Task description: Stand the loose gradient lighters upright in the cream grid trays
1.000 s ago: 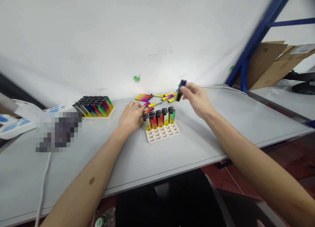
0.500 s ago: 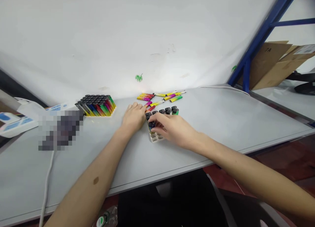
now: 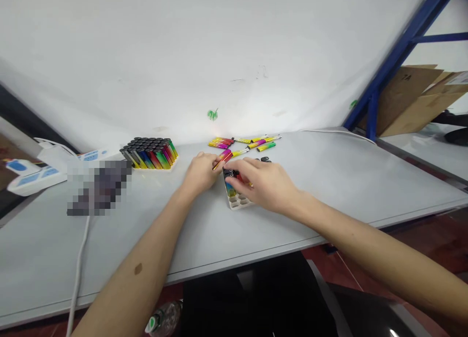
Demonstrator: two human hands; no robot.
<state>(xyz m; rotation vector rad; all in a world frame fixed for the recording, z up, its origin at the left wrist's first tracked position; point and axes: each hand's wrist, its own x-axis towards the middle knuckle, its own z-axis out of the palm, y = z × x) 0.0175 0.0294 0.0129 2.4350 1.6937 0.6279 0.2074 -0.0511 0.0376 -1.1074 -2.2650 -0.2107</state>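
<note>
My left hand (image 3: 202, 172) rests on the table with its fingers closed around metallic lighters (image 3: 224, 157), pink-yellow and red, whose ends stick out past the fingertips. To the right, my right hand (image 3: 268, 183) reaches over a pale tray (image 3: 237, 203) with oval cells. Its thumb and index finger are pinched about the black top of a blue-yellow lighter (image 3: 231, 188) standing in the tray. Further upright lighters (image 3: 266, 159) show behind that hand, which hides much of the tray. Several vacant cells face me at the front.
Several loose lighters (image 3: 258, 142) lie near the wall. A full block of upright lighters (image 3: 151, 154) stands at the left, beside a pixelated dark object (image 3: 104, 188) with a white cable (image 3: 82, 249). White power strips (image 3: 40, 176) lie further left. Cardboard boxes (image 3: 405, 98) stand behind a blue frame (image 3: 372, 113).
The lighter in my right fingers has gone back against the other lighters in the tray. My left hand has raised the ends of the pink and red lighters. The view has shifted slightly.
</note>
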